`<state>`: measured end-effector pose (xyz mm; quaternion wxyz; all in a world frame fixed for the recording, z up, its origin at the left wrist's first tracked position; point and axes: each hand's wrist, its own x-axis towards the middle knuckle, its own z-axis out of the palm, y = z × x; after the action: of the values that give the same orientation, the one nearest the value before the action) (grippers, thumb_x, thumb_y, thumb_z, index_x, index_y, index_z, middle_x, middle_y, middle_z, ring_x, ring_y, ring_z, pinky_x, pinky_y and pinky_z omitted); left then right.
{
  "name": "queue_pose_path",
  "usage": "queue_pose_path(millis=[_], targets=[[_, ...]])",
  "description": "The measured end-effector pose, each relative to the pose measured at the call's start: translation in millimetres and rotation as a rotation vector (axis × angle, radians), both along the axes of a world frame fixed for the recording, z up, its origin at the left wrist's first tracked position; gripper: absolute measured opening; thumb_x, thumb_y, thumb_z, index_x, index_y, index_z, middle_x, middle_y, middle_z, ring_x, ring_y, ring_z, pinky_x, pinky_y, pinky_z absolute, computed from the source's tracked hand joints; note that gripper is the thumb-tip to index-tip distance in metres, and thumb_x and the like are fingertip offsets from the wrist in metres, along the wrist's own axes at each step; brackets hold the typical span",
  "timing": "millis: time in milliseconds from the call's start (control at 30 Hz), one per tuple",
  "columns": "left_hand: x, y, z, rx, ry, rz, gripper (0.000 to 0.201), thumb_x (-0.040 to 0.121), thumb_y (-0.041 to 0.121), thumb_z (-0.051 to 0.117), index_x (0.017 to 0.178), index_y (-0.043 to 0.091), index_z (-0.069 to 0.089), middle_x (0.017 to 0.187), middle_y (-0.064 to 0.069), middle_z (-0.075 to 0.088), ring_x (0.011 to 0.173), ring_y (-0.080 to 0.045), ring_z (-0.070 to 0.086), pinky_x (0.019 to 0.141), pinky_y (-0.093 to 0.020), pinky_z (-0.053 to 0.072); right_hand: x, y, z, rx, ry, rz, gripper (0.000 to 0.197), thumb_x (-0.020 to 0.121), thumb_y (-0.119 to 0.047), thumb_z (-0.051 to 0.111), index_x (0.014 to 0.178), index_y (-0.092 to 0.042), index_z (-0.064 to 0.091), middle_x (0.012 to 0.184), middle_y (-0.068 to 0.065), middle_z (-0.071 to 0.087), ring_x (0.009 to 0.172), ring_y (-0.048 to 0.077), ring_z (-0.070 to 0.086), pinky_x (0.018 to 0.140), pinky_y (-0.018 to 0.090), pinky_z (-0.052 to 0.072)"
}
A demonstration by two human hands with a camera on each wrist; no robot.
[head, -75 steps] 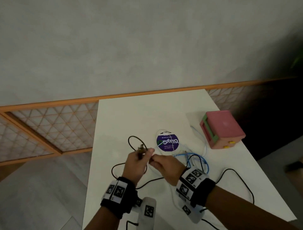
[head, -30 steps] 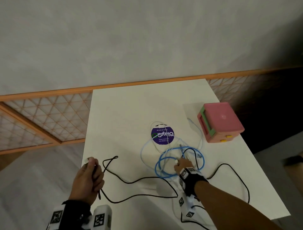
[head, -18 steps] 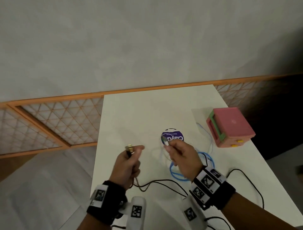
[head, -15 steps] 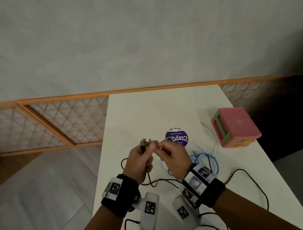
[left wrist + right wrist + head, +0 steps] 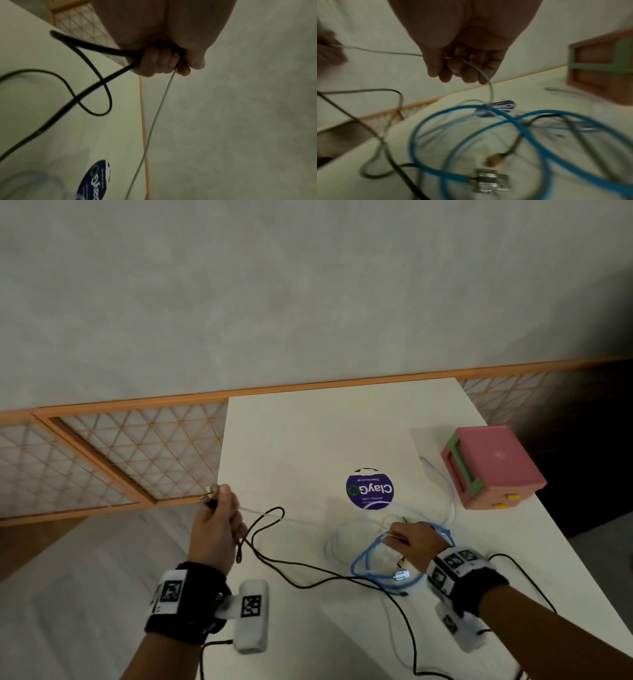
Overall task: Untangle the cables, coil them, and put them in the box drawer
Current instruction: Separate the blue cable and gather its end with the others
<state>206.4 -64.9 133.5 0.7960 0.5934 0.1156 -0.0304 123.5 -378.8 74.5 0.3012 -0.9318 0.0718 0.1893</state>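
Both hands, left hand and right hand, apart, fingers curled gripping a taut white cable.

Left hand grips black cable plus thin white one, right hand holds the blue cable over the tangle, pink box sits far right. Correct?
One error: the right hand holds the thin white cable, not the blue cable, which lies on the table below, as the right wrist view shows. The rest stands.

Dim, soft light; wrist views blurred, edges bent
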Motion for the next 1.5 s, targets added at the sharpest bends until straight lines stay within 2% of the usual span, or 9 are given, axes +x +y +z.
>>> queue_pose_path(millis=[167, 300, 533, 667, 833, 1000, 1200, 1300, 1500], targets=[[6.5, 27.1, 3.1, -0.231, 0.064, 0.15, 0.049, 0.099, 0.04, 0.037, 0.058, 0.02, 0.055, 0.052, 0.004, 0.054, 0.052, -0.01, 0.061, 0.061, -0.03, 0.059, 3.8, -32.7, -5.5, -0.069, 0.096, -0.125, 0.021, 0.093, -0.034, 0.046, 0.082, -0.017, 0.052, 0.072, -0.002, 0.051, 0.077, 0.019, 0.049, 0.066, 0.03, 0.035], [4.9, 17.5, 4.2, -0.174, 0.075, 0.021, 0.04, 0.098, 0.033, 0.044, 0.061, 0.024, 0.034, 0.048, 0.008, 0.015, 0.044, -0.012, 0.011, 0.04, -0.018, 0.021, 16.6, 6.3, 22.0, 0.156, -0.142, -0.211, 0.02, 0.096, -0.022, 0.043, 0.077, -0.018, 0.049, 0.068, 0.002, 0.054, 0.066, 0.018, 0.05, 0.065, 0.033, 0.036], [-20.0, -62.3, 3.7, 0.317, 0.038, -0.416, 0.038, 0.071, 0.044, 0.068, 0.07, 0.006, 0.064, 0.037, 0.009, 0.031, 0.033, -0.009, 0.026, 0.039, -0.017, 0.024, 37.4, 100.7, 68.4, 0.105, -0.201, 0.098, 0.029, 0.093, -0.023, 0.03, 0.106, -0.005, 0.049, 0.105, 0.018, 0.059, 0.094, 0.034, 0.058, 0.083, 0.042, 0.046], [-15.8, -76.6, 4.0, 0.212, 0.073, -0.238, 0.03, 0.093, 0.025, 0.058, 0.071, 0.006, 0.066, 0.036, 0.008, 0.038, 0.031, -0.008, 0.026, 0.038, -0.017, 0.024, 27.2, 118.4, 71.2, 0.068, -0.192, 0.227, 0.025, 0.097, -0.022, 0.033, 0.114, -0.008, 0.045, 0.11, 0.018, 0.061, 0.095, 0.037, 0.058, 0.075, 0.038, 0.041], [7.8, -35.8, 12.0, 0.07, -0.057, 0.04, 0.034, 0.097, 0.024, 0.051, 0.067, 0.015, 0.066, 0.038, 0.011, 0.037, 0.031, -0.003, 0.025, 0.038, -0.013, 0.022, 2.1, 51.7, 46.9, 0.058, -0.06, 0.063, 0.024, 0.092, -0.042, 0.045, 0.075, -0.024, 0.045, 0.063, -0.006, 0.051, 0.063, 0.017, 0.047, 0.063, 0.03, 0.038], [21.8, 13.6, 12.6, 0.203, -0.18, 0.19, 0.03, 0.096, 0.031, 0.053, 0.073, 0.014, 0.062, 0.037, 0.008, 0.047, 0.031, -0.005, 0.033, 0.037, -0.014, 0.028, -12.1, -51.5, 21.3, -0.139, 0.053, -0.227, 0.037, 0.088, -0.043, 0.051, 0.057, -0.03, 0.036, 0.056, -0.007, 0.045, 0.066, 0.02, 0.05, 0.06, 0.031, 0.037], [34.2, 40.0, 6.6, 0.202, -0.097, 0.281, 0.031, 0.093, 0.042, 0.052, 0.074, 0.021, 0.064, 0.033, 0.008, 0.041, 0.03, -0.004, 0.033, 0.037, -0.015, 0.03, -24.1, -93.1, 20.3, -0.16, 0.108, -0.416, 0.03, 0.089, -0.046, 0.049, 0.075, -0.02, 0.057, 0.077, 0.005, 0.063, 0.096, 0.031, 0.062, 0.067, 0.032, 0.04], [33.6, 29.0, -12.0, 0.266, -0.025, 0.184, 0.03, 0.093, 0.04, 0.053, 0.078, 0.019, 0.067, 0.032, 0.008, 0.039, 0.029, -0.005, 0.031, 0.036, -0.014, 0.028, -19.5, -76.1, 20.9, -0.065, 0.051, -0.399, 0.074, 0.073, -0.077, 0.039, 0.105, -0.013, 0.06, 0.108, 0.012, 0.061, 0.106, 0.026, 0.056, 0.086, 0.03, 0.037], [29.8, 17.9, -33.0, 0.21, 0.059, 0.13, 0.027, 0.094, 0.034, 0.053, 0.081, 0.014, 0.065, 0.031, 0.01, 0.034, 0.027, -0.003, 0.027, 0.032, -0.012, 0.024, -30.6, -87.5, 17.7, -0.057, -0.019, -0.385, 0.031, 0.095, -0.018, 0.045, 0.067, -0.012, 0.057, 0.08, 0.001, 0.049, 0.096, 0.028, 0.051, 0.083, 0.031, 0.036]])
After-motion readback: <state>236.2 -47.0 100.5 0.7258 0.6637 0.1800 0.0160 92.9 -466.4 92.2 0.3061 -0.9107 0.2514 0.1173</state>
